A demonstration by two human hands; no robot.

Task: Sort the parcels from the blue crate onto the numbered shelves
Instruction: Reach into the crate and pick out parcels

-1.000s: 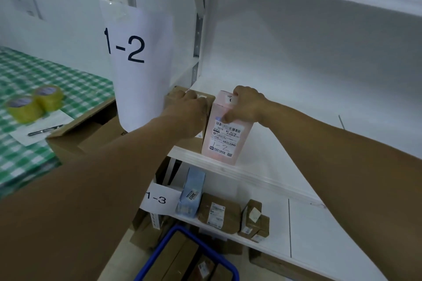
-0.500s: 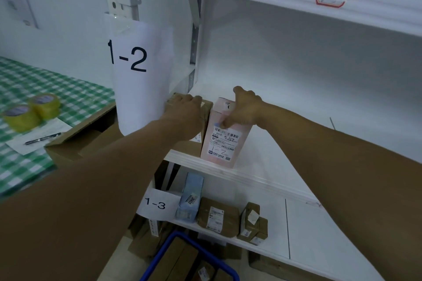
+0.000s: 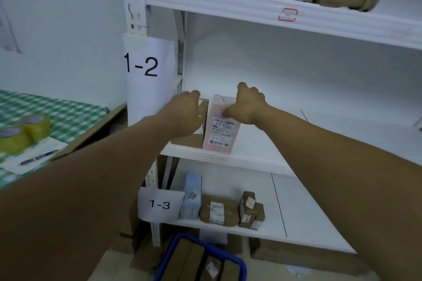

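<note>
Head view: both parcels in hand stand at the left end of the white metal shelf, beside the hanging white paper sign printed "1-2". The right hand has its grip clamped on the top of the tall pink cardboard parcel with a barcode label, thumb on the front face and fingers curled over the back. That parcel stands upright near the shelf's front edge, with "1-2" handwritten on its label. The left hand lies on top of the brown cardboard box, which touches the pink parcel's left side. Its fingers are hidden, so I cannot tell whether that grip is closed.

The step looks like the placing of these two on their numbered shelf, and it is nearly done. The next move probably calls for letting go without tipping the tall pink parcel, then reaching down to the blue plastic crate, where more brown parcels wait.
</note>
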